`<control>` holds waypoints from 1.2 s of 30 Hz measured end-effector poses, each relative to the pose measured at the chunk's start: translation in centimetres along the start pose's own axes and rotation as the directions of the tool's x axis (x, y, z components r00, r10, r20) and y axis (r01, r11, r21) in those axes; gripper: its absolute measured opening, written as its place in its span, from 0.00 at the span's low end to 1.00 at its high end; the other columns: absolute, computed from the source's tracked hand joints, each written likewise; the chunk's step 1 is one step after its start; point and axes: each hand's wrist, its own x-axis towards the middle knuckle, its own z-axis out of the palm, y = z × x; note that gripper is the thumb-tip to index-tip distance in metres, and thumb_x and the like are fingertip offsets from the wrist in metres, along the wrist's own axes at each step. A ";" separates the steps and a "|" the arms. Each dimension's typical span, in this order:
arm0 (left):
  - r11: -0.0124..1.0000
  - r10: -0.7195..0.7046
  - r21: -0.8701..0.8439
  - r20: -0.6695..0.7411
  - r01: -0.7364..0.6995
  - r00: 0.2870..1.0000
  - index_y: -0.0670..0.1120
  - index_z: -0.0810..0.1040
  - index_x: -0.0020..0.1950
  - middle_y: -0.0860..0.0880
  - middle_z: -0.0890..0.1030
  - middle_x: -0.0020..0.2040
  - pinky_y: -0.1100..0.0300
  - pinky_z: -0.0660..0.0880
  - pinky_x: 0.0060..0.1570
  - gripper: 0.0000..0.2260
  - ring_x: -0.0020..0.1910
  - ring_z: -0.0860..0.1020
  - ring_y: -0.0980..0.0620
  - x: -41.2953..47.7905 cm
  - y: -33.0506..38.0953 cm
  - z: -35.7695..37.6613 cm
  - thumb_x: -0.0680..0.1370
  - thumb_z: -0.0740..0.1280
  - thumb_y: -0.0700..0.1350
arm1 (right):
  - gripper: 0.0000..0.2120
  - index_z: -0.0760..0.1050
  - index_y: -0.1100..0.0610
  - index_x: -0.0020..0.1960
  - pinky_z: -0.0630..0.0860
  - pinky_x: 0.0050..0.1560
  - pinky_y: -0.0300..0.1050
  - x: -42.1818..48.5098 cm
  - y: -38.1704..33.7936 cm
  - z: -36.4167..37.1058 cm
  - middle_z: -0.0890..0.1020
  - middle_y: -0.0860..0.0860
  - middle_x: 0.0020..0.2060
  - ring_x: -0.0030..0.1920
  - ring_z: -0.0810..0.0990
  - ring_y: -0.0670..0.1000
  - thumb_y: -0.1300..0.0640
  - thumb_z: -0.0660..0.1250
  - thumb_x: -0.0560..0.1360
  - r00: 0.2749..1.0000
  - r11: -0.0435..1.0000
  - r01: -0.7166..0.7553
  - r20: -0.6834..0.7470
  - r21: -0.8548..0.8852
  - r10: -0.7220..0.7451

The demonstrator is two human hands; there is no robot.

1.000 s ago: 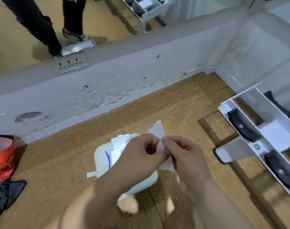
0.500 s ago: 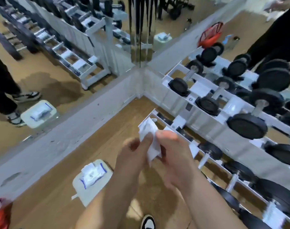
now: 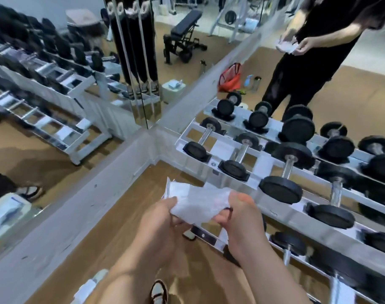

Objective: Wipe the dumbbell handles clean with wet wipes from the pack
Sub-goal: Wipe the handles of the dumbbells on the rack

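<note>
A white wet wipe (image 3: 198, 201) is stretched out between my two hands, above the floor in front of the rack. My left hand (image 3: 163, 218) pinches its left edge and my right hand (image 3: 239, 218) pinches its right edge. The white pack of wipes (image 3: 88, 288) lies on the floor at the bottom left, partly hidden by my left forearm. Black dumbbells with chrome handles sit on a white tiered rack (image 3: 281, 213) to the right; the nearest upper ones are a small dumbbell (image 3: 237, 159) and a larger dumbbell (image 3: 286, 172).
Mirrors line both walls of the corner and repeat the rack, the pack and a person in black. A low grey ledge (image 3: 77, 207) runs under the left mirror. My shoe (image 3: 157, 291) stands on the brown floor beneath my arms.
The view has swung up and to the right, from the pack on the floor to the rack. My hands have pulled apart, spreading the folded wipe open between them.
</note>
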 end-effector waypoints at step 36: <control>0.985 -0.087 -0.130 0.191 0.113 0.978 0.40 0.74 0.59 0.36 0.79 0.55 0.44 0.80 0.53 0.21 0.52 0.80 0.38 39.9 15.3 12.2 0.66 0.68 0.38 | 0.05 0.78 0.55 0.57 0.85 0.41 0.52 43.0 -11.6 8.3 0.82 0.59 0.47 0.40 0.82 0.57 0.55 0.67 0.83 0.995 0.950 -0.090 0.019 -0.300 0.100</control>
